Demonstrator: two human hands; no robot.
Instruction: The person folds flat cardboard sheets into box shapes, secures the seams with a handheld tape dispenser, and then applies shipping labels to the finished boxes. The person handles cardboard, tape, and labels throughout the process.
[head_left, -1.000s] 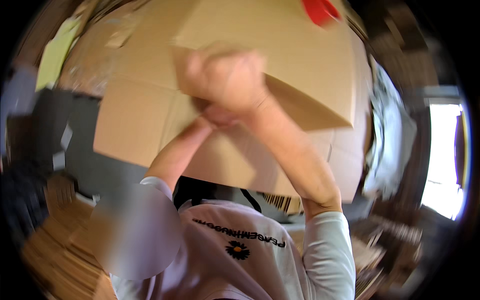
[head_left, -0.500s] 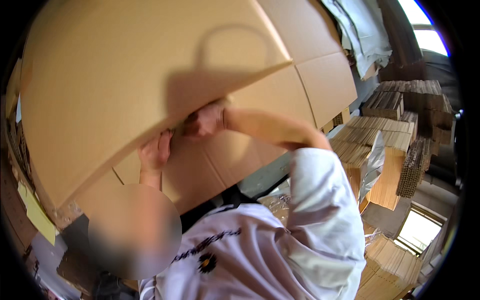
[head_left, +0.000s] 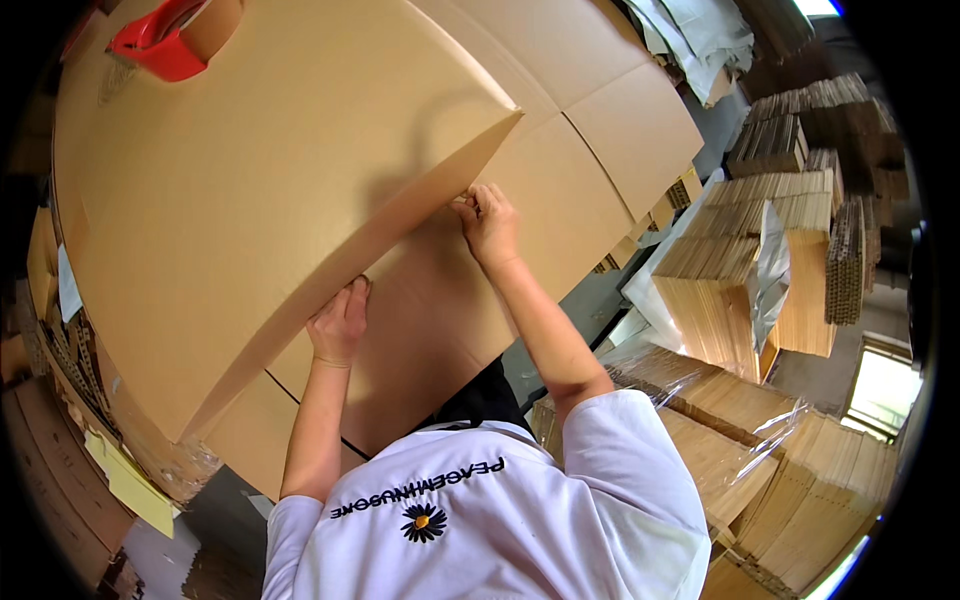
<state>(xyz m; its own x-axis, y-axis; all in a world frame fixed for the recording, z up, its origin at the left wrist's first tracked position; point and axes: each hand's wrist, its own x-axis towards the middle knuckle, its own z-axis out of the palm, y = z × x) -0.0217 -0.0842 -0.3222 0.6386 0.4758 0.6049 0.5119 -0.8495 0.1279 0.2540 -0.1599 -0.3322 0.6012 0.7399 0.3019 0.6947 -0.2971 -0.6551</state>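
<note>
A large brown cardboard sheet lies across the work surface in front of me. Its near panel is lifted along the front edge, above a lower cardboard layer with creases and slots. My left hand grips that raised edge toward its middle, fingertips partly hidden beneath it. Farther right, my right hand is closed in a pinch on the same edge, near the panel's right corner. A red tape dispenser with a roll of brown tape rests on the far left of the sheet.
Stacks of flat cardboard stand on the right, some with clear plastic wrap. Pale sheeting hangs at the far right. Yellow paper and more cardboard are at the left. A window is at the right.
My right hand has moved right along the edge, away from my left hand, and that arm has straightened. The panel edge is lifted higher. The tape dispenser has come into view.
</note>
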